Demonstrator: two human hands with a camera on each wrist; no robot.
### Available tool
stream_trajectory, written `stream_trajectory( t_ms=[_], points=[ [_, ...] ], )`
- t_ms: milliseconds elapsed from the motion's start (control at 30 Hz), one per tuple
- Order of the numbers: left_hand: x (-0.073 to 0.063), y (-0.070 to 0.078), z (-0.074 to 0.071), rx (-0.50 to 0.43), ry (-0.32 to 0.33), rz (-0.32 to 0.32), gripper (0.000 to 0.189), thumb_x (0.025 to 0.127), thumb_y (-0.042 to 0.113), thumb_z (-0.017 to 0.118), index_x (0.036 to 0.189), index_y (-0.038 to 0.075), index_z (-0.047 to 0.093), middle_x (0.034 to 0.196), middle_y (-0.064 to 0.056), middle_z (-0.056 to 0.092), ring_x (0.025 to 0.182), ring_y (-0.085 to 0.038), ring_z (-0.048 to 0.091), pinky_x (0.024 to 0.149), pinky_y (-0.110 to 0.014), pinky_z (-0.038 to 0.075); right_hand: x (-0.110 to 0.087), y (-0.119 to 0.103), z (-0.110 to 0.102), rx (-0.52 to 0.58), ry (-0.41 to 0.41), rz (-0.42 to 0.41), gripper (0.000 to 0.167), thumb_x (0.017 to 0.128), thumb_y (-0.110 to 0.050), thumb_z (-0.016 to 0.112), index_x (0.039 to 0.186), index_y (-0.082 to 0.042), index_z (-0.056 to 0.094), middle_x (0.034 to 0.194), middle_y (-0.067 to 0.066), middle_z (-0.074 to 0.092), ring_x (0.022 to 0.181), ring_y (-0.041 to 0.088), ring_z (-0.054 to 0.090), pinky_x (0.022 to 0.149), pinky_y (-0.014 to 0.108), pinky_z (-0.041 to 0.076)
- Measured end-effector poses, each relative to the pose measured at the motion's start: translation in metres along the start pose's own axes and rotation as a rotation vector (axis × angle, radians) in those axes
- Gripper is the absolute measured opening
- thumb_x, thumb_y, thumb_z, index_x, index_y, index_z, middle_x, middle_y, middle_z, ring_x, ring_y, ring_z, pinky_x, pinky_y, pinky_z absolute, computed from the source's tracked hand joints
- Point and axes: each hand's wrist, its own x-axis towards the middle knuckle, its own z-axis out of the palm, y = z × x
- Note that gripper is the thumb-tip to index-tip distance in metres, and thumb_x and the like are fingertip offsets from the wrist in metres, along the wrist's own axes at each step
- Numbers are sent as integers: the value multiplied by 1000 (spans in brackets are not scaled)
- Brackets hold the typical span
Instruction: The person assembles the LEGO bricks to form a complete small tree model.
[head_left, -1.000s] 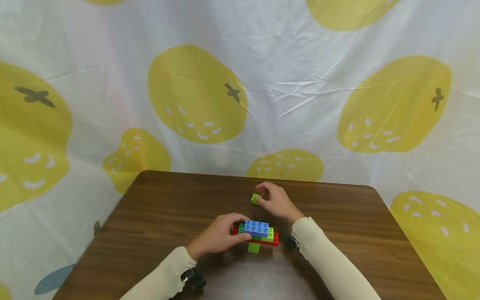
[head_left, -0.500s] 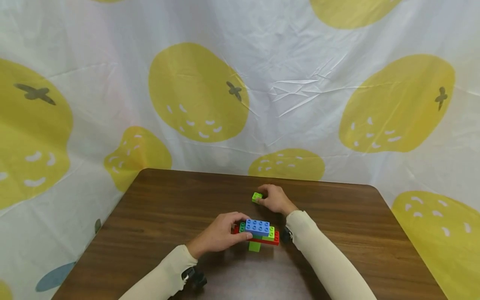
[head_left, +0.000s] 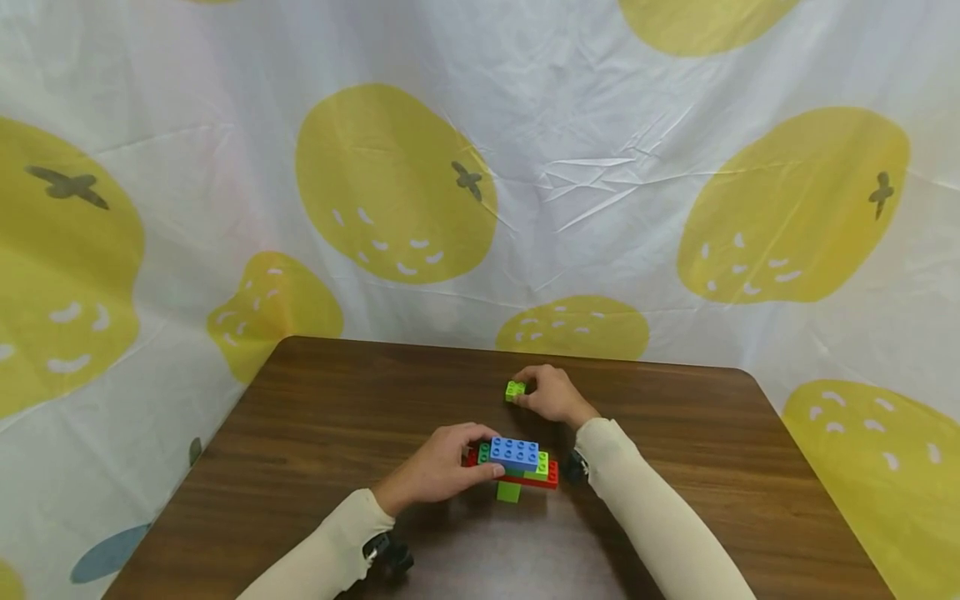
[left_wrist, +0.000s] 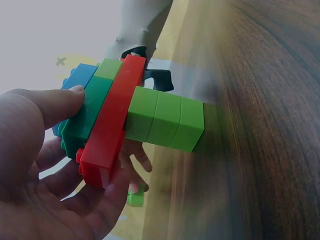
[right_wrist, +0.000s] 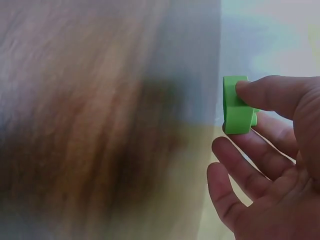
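Note:
My left hand (head_left: pixel 442 467) grips a stack of toy building bricks by its left side, thumb in front and fingers behind. On top lies a blue brick (head_left: pixel 513 453), over a dark green brick (left_wrist: pixel 90 110) and a lime one (left_wrist: pixel 109 68). Beneath these runs a long red brick (left_wrist: pixel 112 120), carried by a leg of lime bricks (left_wrist: pixel 166 120) that reaches down to the table. Farther back, my right hand (head_left: pixel 553 395) pinches a small lime brick (right_wrist: pixel 237 105) between thumb and fingers, its studs facing the palm in the right wrist view.
Both hands work over a brown wood-grain table (head_left: pixel 360 400) with rounded far corners. Close behind its far edge hangs a white curtain (head_left: pixel 570 225) printed with yellow fruit. Black wrist cameras sit at both cuffs.
My right thumb and fingers have closed on the small lime brick, which has turned slightly and shifted a little away. My left hand and the stack have stayed nearly still.

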Motion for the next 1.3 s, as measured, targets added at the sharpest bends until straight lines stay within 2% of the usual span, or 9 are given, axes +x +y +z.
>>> stream_trajectory(
  t_ms=[167, 400, 633, 800, 1133, 1300],
  points=[
    [0, 0, 1, 3, 1, 1, 41, 98, 40, 77, 130, 16, 69, 115, 4, 72, 98, -9, 64, 87, -27, 55, -7, -6, -9, 24, 16, -27, 37, 92, -24, 82, 126, -10, 76, 112, 6, 77, 92, 18, 67, 81, 39, 57],
    [0, 0, 1, 0, 8, 8, 39, 98, 40, 77, 128, 17, 69, 115, 3, 72, 98, -9, 64, 86, -27, 55, -20, -16, -19, 61, 50, -61, 37, 93, -23, 81, 128, -11, 75, 114, 5, 76, 98, 23, 68, 84, 41, 57],
    [-1, 1, 1, -11, 2, 4, 40, 98, 40, 77, 130, 18, 69, 115, 5, 72, 96, -8, 64, 85, -25, 55, -34, -30, -27, 109, 67, -90, 38, 94, -22, 80, 130, -11, 74, 106, 3, 74, 92, 20, 66, 80, 37, 54],
    [-1, 1, 1, -1, 3, 16, 41, 98, 40, 76, 131, 17, 68, 115, 5, 71, 94, -9, 64, 84, -25, 55, -50, -43, -35, 156, 80, -122, 38, 95, -23, 80, 131, -11, 73, 103, 4, 73, 91, 23, 68, 80, 35, 55],
    [-1, 2, 1, -16, 0, 26, 39, 99, 38, 76, 130, 15, 69, 112, 3, 71, 92, -9, 63, 81, -25, 54, -85, -65, -43, 163, 83, -212, 36, 95, -24, 79, 129, -14, 73, 101, -4, 73, 83, 9, 69, 78, 29, 59],
    [-2, 2, 1, -22, 12, 35, 38, 99, 37, 76, 128, 14, 69, 111, 2, 72, 91, -9, 63, 79, -24, 54, -99, -73, -45, 145, 81, -261, 34, 96, -23, 78, 129, -15, 73, 102, -4, 73, 85, 10, 68, 81, 34, 61]
  ],
)
